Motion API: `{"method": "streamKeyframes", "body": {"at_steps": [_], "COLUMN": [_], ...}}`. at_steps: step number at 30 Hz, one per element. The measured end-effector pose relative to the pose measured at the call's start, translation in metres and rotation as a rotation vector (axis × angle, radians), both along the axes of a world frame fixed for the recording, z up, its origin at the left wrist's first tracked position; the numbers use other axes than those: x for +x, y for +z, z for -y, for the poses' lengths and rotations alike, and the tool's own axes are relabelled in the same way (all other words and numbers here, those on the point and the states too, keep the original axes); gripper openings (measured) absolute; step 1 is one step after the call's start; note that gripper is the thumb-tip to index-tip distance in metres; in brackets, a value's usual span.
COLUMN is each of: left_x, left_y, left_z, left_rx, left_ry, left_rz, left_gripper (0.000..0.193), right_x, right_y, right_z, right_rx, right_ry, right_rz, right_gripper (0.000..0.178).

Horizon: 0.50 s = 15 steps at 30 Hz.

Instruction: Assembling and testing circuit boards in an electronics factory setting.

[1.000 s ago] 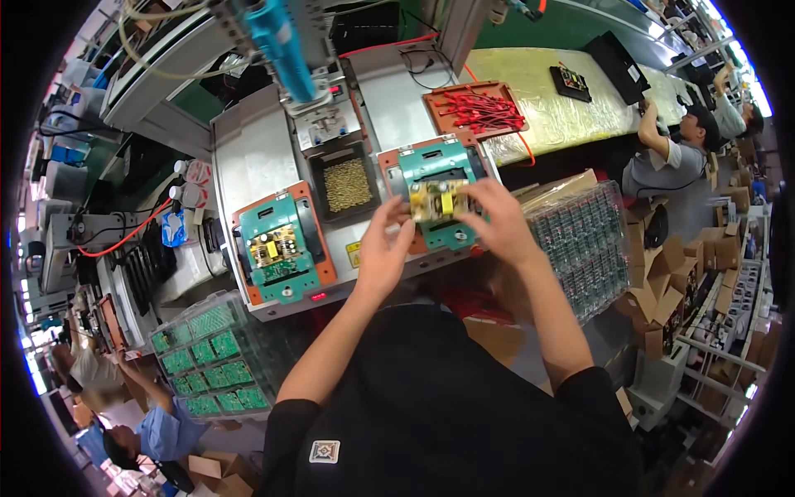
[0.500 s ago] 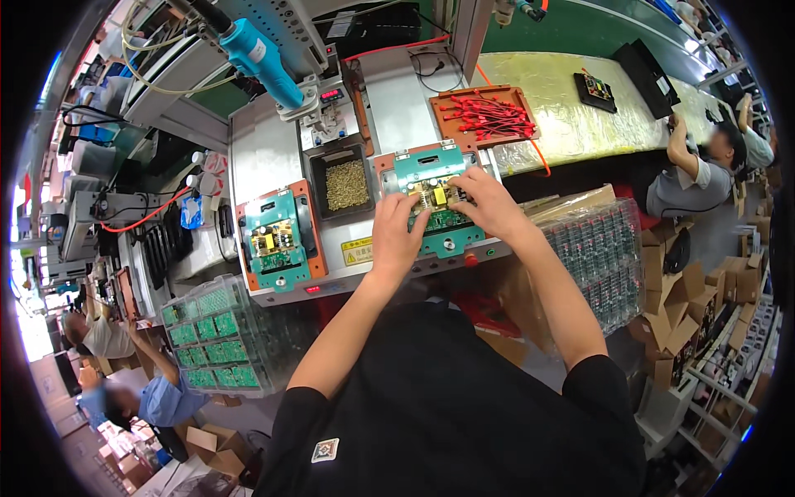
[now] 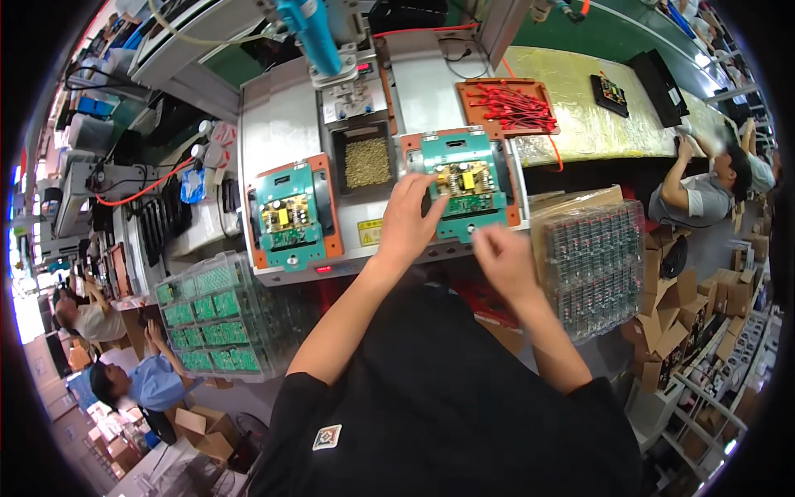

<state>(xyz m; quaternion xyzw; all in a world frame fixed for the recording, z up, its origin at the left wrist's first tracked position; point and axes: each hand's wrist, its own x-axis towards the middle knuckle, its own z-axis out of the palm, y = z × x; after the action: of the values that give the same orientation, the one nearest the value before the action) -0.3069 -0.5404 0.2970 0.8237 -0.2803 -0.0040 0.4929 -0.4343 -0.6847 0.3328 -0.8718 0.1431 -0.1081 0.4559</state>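
Observation:
My left hand is at the left edge of a yellow-brown circuit board, thumb and fingers apart. Its fingertips are by the board's edge; whether they touch it is unclear. That board lies in a green fixture on the right of the bench. Over the bench's front edge, just below this fixture, is my right hand, blurred, its fingers seemingly curled. A second circuit board sits in a matching green fixture at the left.
Between the fixtures stands a black bin of small brass-coloured parts. A blue screwdriver hangs above. Red-ended leads fill an orange tray. Trays of green boards and a wrapped stack flank me; people work nearby.
My right hand has left the right-hand board and come down toward the bench's front edge. My left hand stays beside the board, fingers drawn back from its middle. The view has shifted.

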Motion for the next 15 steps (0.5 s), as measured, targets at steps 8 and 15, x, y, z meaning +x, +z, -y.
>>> {"method": "streamKeyframes", "body": {"at_steps": [8, 15], "left_x": [-0.028, -0.020], "left_y": [0.013, 0.004], "left_z": [-0.106, -0.169], "left_rx": [-0.012, 0.276], "left_ry": [0.208, 0.357], "left_rz": [-0.120, 0.004], "left_gripper": [0.017, 0.027], "right_x": [-0.028, -0.024], "right_y": [-0.103, -0.104], "right_z": [-0.014, -0.008], "right_rx": [0.215, 0.339], "right_ry": [-0.068, -0.115], "right_rz": [-0.403, -0.462], "right_gripper": [0.035, 0.034]}}
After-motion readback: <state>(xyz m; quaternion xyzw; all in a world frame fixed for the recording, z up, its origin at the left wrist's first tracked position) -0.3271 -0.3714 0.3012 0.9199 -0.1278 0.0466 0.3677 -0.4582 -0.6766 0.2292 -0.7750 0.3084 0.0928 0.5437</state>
